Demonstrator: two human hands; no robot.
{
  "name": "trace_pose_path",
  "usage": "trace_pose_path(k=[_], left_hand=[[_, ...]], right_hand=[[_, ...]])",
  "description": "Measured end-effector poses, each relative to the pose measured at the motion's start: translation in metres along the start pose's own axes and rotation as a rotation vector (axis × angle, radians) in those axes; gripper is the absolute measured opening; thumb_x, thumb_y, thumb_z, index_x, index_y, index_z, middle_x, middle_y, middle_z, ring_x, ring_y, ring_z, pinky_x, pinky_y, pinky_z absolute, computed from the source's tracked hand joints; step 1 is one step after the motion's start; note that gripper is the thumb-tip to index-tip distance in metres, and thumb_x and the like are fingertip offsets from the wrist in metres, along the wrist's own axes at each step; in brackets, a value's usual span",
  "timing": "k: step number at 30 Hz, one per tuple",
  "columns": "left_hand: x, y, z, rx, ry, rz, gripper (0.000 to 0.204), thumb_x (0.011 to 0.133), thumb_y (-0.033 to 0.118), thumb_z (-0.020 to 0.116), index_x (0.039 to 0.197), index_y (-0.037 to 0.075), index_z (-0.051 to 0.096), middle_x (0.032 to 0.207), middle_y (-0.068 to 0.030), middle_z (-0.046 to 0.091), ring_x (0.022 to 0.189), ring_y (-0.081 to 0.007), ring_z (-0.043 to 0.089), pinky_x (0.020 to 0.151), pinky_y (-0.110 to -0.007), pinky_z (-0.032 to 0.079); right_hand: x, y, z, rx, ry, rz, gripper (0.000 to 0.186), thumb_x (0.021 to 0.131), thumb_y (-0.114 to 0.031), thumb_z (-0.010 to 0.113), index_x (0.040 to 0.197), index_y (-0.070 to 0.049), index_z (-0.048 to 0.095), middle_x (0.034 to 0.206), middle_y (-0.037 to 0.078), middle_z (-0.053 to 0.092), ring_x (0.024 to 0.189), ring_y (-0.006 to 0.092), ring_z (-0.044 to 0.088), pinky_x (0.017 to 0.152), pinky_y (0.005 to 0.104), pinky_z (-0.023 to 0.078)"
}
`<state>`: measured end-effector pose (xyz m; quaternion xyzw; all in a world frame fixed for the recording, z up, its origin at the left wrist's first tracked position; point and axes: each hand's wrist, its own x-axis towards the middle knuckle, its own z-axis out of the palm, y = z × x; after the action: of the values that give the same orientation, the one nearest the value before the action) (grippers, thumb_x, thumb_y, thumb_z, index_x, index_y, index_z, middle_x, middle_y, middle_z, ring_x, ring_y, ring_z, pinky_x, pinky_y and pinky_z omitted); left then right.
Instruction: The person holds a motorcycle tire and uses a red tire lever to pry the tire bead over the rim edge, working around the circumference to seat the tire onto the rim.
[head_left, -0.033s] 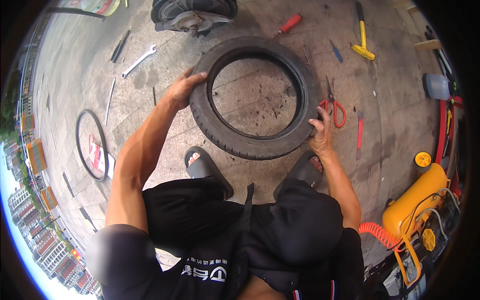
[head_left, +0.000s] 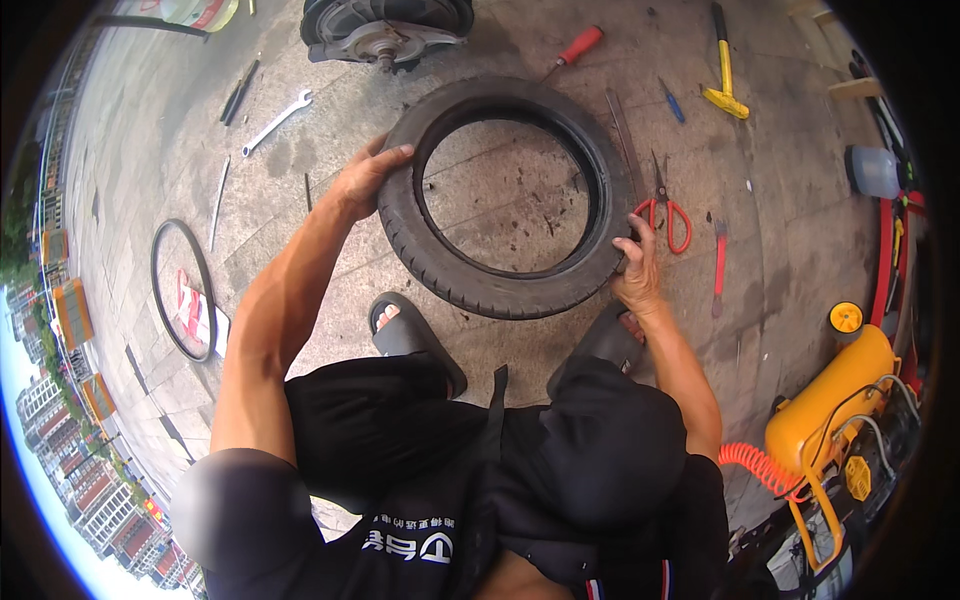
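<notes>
A black rubber tyre lies flat on the concrete floor in front of my feet. My left hand grips its left edge, with the fingers curled over the tread toward the inner rim. At the tyre's lower right side, my right hand holds the sidewall. I am crouched, both feet in dark sandals just below the tyre.
Red-handled scissors and a red tool lie right of the tyre. A yellow hammer, red screwdriver, wheel hub and wrench lie beyond. A yellow compressor with orange hose stands at right; a thin black ring lies at left.
</notes>
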<state>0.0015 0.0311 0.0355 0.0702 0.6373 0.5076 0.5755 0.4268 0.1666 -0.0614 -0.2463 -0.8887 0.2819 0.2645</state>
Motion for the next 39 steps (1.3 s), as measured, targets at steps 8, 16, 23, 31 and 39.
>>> trace_pose_path(k=[8,16,23,31,39], left_hand=[[-0.009,0.006,0.008,0.302,-0.039,0.059,0.097,0.076,0.025,0.081,0.147,-0.012,0.026,0.131,-0.0235,0.056,0.115,-0.0275,0.06,0.098,-0.036,0.049],[-0.028,0.023,0.036,0.332,-0.038,0.128,0.099,0.073,0.032,0.082,0.143,-0.016,0.032,0.128,-0.0272,0.056,0.113,-0.0298,0.06,0.097,-0.036,0.049],[-0.045,0.027,0.052,0.432,0.019,0.181,0.097,0.074,0.029,0.081,0.145,-0.014,0.03,0.135,-0.0256,0.051,0.121,-0.03,0.054,0.104,-0.036,0.042],[-0.052,0.03,0.062,0.475,0.035,0.264,0.078,0.074,0.026,0.082,0.133,-0.011,0.047,0.119,-0.0193,0.063,0.107,-0.0248,0.061,0.096,-0.034,0.048],[-0.053,0.028,0.064,0.438,0.01,0.272,0.08,0.074,0.026,0.082,0.135,-0.011,0.045,0.119,-0.0191,0.062,0.107,-0.0248,0.061,0.097,-0.034,0.047]], right_hand=[[0.06,-0.053,-0.02,0.323,-0.238,0.281,0.032,0.077,-0.003,0.069,0.11,-0.005,0.066,0.111,0.014,0.063,0.1,0.0265,0.06,0.085,0.0361,0.049],[0.185,-0.088,0.056,1.169,-0.159,0.859,0.024,0.095,-0.023,0.067,0.1,0.0,0.065,0.086,0.005,0.066,0.073,0.0118,0.061,0.065,0.0266,0.051],[0.201,-0.102,0.067,1.299,0.041,0.994,0.019,0.092,-0.02,0.068,0.096,-0.002,0.065,0.085,0.005,0.065,0.072,0.0122,0.061,0.064,0.0279,0.053],[0.198,-0.1,0.067,1.54,0.202,1.043,0.012,0.088,-0.011,0.064,0.094,-0.001,0.064,0.082,0.008,0.066,0.067,0.0154,0.062,0.058,0.0291,0.055],[0.187,-0.086,0.07,1.832,0.179,0.862,0.01,0.091,-0.01,0.064,0.096,-0.002,0.065,0.085,0.008,0.067,0.073,0.0166,0.065,0.065,0.0294,0.056]])
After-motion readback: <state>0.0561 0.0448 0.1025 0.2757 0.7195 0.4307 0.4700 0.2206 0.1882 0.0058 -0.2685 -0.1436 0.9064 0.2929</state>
